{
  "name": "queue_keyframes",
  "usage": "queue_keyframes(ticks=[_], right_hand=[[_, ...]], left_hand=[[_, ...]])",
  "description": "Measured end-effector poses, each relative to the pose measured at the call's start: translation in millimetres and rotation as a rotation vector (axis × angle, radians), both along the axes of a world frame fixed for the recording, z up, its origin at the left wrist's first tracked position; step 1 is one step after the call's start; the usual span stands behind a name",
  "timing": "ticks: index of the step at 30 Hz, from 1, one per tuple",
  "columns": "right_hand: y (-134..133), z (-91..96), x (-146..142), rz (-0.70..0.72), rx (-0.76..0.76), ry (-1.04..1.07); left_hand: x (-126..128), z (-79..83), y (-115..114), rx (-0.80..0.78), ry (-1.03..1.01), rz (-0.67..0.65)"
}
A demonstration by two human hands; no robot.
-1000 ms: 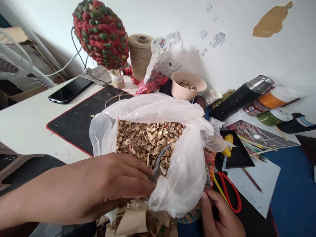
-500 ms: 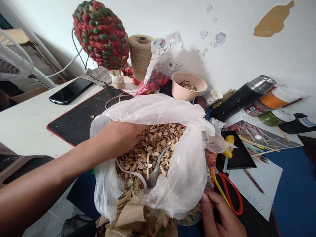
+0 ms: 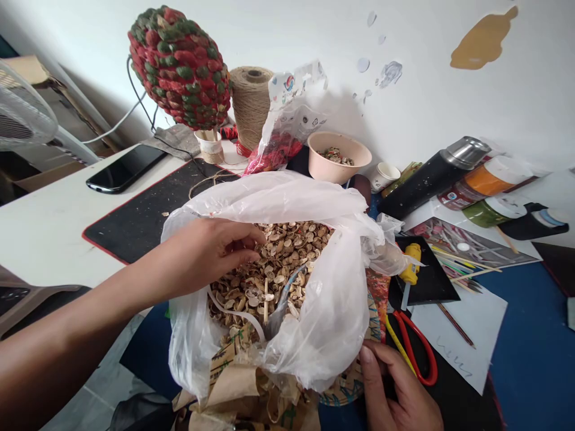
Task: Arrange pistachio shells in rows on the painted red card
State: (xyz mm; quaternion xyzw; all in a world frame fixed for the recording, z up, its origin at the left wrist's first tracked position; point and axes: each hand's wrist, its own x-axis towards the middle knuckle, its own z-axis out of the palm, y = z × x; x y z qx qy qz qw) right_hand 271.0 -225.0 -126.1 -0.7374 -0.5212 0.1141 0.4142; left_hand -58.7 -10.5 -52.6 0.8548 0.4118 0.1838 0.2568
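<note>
A white plastic bag point(image 3: 335, 311) stands open, filled with dry brown nut-like shells point(image 3: 287, 254). My left hand point(image 3: 215, 248) reaches in over its left rim, just above the shells. Its fingers are bent, with a gap between thumb and forefinger and nothing visible between them. A thin stick point(image 3: 266, 299) stands among the shells. My right hand point(image 3: 398, 389) is closed beside the bag's lower right side, at the edge of a round woven piece with blue stitching point(image 3: 348, 386). What its fingers grip is hidden. Crumpled brown paper point(image 3: 242, 395) lies in front.
Red-handled scissors point(image 3: 415, 347), a yellow glue gun or screwdriver-like tool point(image 3: 412, 263) and a pencil point(image 3: 456, 326) lie to the right. Behind stand a pink bowl point(image 3: 339, 158), twine spool point(image 3: 251, 108), red-green shell ball point(image 3: 179, 69) and black flask point(image 3: 433, 176). A phone point(image 3: 126, 169) lies left.
My left hand has lifted slightly out of the shells, and its thumb and fingers now show apart. My right hand stays beside the bag. The whole view has shifted a little.
</note>
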Motion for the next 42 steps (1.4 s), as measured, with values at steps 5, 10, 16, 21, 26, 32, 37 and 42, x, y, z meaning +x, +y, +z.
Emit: queue_keyframes(ticks=[5, 10, 16, 21, 26, 32, 37, 42], right_hand=[[0, -1.1, 0, 0.021, -0.004, -0.005], [1, -1.5, -2, 0.033, 0.009, 0.022], [3, -1.6, -2, 0.031, 0.026, 0.026], [2, -3.7, 0, 0.021, 0.027, 0.017], [2, -3.9, 2, 0.006, 0.016, -0.013], [3, 0.9, 1, -0.021, -0.016, -0.039], [4, 1.8, 1, -0.054, -0.02, -0.055], [3, 1.0, 2, -0.068, -0.03, -0.064]], left_hand=[[16, 28.6, -19, 0.08, -0.247, -0.13], [60, 65.9, -36, 0.121, -0.363, -0.317], [83, 76.8, -35, 0.066, -0.299, -0.548], [40, 63.7, -29, 0.078, -0.335, -0.322], [-6, 30.5, -22, 0.018, -0.112, -0.24], [-28, 0.5, -23, -0.019, 0.053, -0.233], [-19, -3.6, -26, -0.078, 0.001, -0.312], [-5, -5.3, -22, -0.065, -0.079, -0.358]])
